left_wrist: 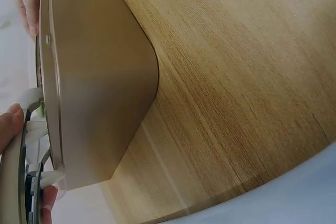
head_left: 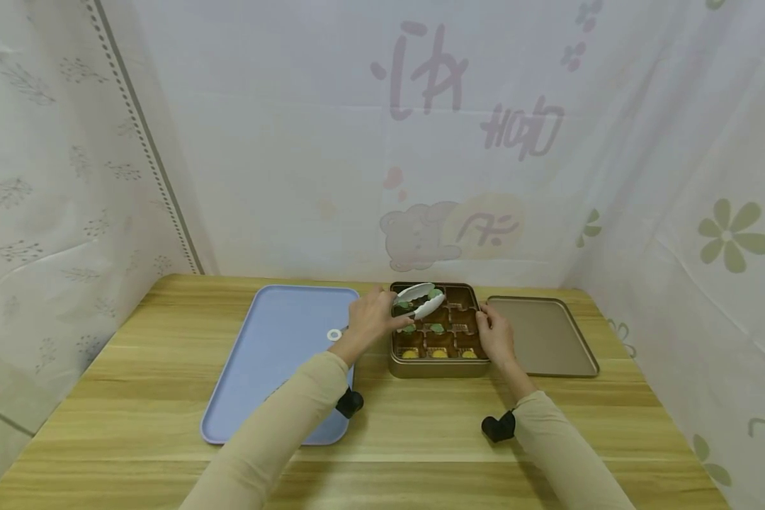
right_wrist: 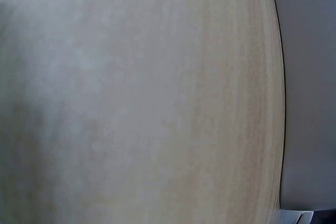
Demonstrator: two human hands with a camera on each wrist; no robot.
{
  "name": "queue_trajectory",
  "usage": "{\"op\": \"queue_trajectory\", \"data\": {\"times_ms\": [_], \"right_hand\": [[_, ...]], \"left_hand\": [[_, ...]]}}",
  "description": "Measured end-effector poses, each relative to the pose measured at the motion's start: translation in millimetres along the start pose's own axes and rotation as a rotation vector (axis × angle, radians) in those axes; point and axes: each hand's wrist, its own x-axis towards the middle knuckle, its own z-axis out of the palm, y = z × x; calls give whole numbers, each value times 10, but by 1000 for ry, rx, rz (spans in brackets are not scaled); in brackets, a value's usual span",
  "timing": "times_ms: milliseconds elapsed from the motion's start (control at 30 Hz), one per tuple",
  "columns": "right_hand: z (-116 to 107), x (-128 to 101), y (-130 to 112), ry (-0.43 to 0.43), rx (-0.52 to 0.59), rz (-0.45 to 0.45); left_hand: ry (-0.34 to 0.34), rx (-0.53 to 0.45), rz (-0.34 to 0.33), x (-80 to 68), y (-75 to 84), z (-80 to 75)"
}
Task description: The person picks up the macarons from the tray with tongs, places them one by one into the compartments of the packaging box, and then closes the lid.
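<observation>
gripping white tongs [head_left: 421,300] in our left hand [head_left: 371,319], we hold them over the back left cells of the gold tin [head_left: 438,368]. their jaws close around a small green piece [head_left: 404,306] just above the tin's brown divider. our fingers curl firmly round the tongs' handle, which ends in a white ring [head_left: 334,334] over the blue tray [head_left: 274,354]. our right hand [head_left: 496,335] rests against the tin's right rim, fingers bent over the edge and touching it.

inside the tin we see more green pieces [head_left: 437,329] in the middle row and yellow pieces [head_left: 440,353] along the front row. the tin sits on the wooden table [head_left: 134,397], between the blue tray on its left and the tin lid [head_left: 544,336] lying flat on its right. from the left wrist we see the tin's smooth outer wall [left_wrist: 100,77] with the tongs' white tips [left_wrist: 37,129] by its rim. the right wrist view is blurred, showing only pale wood grain.
</observation>
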Motion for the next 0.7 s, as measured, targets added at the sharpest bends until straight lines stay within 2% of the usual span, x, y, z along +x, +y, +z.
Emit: {"op": "queue_trajectory", "data": {"times_ms": [367,700], "right_hand": [[-1,-1,1,-3,7,-4],[-4,-17,-4,-5,21,9]], "left_hand": [[-14,35,-16,5,14,11],[-6,19,-34,-13,-3,24]]}}
